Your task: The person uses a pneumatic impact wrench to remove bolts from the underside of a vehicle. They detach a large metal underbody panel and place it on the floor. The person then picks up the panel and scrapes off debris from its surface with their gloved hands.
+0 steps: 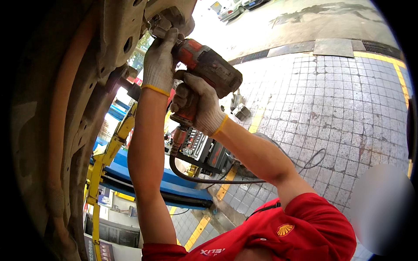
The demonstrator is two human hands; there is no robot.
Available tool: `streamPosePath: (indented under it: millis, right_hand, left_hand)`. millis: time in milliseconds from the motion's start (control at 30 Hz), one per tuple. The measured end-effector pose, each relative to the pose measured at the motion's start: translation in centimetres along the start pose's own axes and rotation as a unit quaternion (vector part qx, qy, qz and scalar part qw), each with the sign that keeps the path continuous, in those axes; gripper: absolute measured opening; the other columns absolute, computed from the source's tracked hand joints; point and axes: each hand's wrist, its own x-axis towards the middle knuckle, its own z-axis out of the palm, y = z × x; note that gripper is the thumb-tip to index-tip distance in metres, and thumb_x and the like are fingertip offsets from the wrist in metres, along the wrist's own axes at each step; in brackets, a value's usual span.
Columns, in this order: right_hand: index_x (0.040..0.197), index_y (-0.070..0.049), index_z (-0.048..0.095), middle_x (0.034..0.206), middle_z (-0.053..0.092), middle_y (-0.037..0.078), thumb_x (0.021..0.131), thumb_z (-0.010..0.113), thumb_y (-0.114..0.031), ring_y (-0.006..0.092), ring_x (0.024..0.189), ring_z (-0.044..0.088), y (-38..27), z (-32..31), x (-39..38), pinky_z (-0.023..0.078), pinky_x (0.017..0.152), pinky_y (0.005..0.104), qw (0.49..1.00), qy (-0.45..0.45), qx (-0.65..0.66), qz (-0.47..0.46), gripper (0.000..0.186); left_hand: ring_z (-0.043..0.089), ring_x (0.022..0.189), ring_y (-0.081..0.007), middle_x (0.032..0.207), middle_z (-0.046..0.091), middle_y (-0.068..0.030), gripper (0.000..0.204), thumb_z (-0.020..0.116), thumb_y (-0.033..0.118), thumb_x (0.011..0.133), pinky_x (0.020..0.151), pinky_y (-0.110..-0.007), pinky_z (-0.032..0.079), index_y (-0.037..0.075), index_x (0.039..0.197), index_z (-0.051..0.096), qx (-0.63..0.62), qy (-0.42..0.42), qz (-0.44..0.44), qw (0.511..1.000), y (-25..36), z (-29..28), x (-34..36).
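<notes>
My right hand [196,100], in a knit glove with a yellow cuff, grips the handle of a worn red and black air impact wrench [211,67], its fingers wrapped round it. My left hand [159,58], gloved the same way, is closed round the socket end at the wrench's nose, its fingertips up against a metal fitting [176,17] on a vehicle's underside [115,39]. Exactly what its fingers cover is partly hidden. A black hose [196,178] runs from the coupling [178,139] under the handle.
Vehicle bodywork and a long pipe [65,113] fill the left. Below are a yellow lift arm [102,161], a blue lift beam [156,195] and an open socket case [196,143]. Loose metal items [239,108] lie on tiled floor [322,113]. Cars [230,11] stand beyond a drain grate [252,55].
</notes>
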Motion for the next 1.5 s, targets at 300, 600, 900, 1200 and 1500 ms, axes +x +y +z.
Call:
streamPosePath:
  millis: [300,600,900,1200,1500]
  right_hand:
    - [0.118,-0.007,0.063,0.067,0.052,-0.002,0.103,0.062,-0.028,0.0169,0.058,0.052,1.7,0.8,4.6,0.051,0.061,0.0370,1.000,0.013,0.002,0.006,0.026]
    - [0.123,-0.007,0.064,0.067,0.048,-0.005,0.104,0.061,-0.031,0.0141,0.055,0.051,3.5,-0.3,6.1,0.051,0.057,0.0346,0.999,-0.022,0.026,-0.019,0.030]
    - [0.084,-0.020,0.050,0.063,0.038,-0.009,0.103,0.061,-0.026,0.0089,0.051,0.041,4.4,-1.3,7.5,0.042,0.052,0.0285,0.992,-0.076,0.104,0.004,0.023]
    - [0.088,-0.018,0.054,0.062,0.037,-0.009,0.104,0.062,-0.028,0.0075,0.052,0.040,3.7,-2.4,7.7,0.040,0.052,0.0273,0.989,-0.108,0.102,0.008,0.020]
    - [0.113,-0.012,0.060,0.068,0.044,-0.009,0.107,0.059,-0.031,0.0062,0.056,0.046,3.6,-2.0,7.0,0.046,0.054,0.0267,0.994,-0.100,0.052,-0.005,0.020]
  left_hand:
    - [0.069,0.098,-0.0179,0.112,0.073,-0.0090,0.041,0.071,0.037,0.103,0.087,-0.031,0.055,-0.002,0.116,0.071,0.051,0.034,0.019,0.998,0.7,-2.5,2.9]
    - [0.067,0.116,-0.0199,0.116,0.070,-0.0109,0.036,0.059,0.034,0.111,0.101,-0.035,0.054,0.002,0.127,0.063,-0.182,-0.209,0.025,0.960,-2.9,-7.6,6.5]
    - [0.062,0.070,-0.0167,0.080,0.061,-0.0081,0.026,0.063,0.028,0.106,0.074,-0.034,0.063,0.002,0.100,0.059,-0.048,0.012,0.098,0.994,-2.0,-4.0,8.9]
    - [0.059,0.064,-0.0150,0.070,0.062,-0.0046,0.044,0.057,0.045,0.107,0.061,-0.032,0.049,0.006,0.085,0.061,-0.023,0.025,0.157,0.987,-2.2,-2.7,9.1]
    - [0.067,0.067,-0.0221,0.077,0.066,-0.0118,0.056,0.062,0.056,0.103,0.069,-0.038,0.059,0.001,0.104,0.065,-0.055,-0.008,0.128,0.990,-2.4,-3.5,9.8]
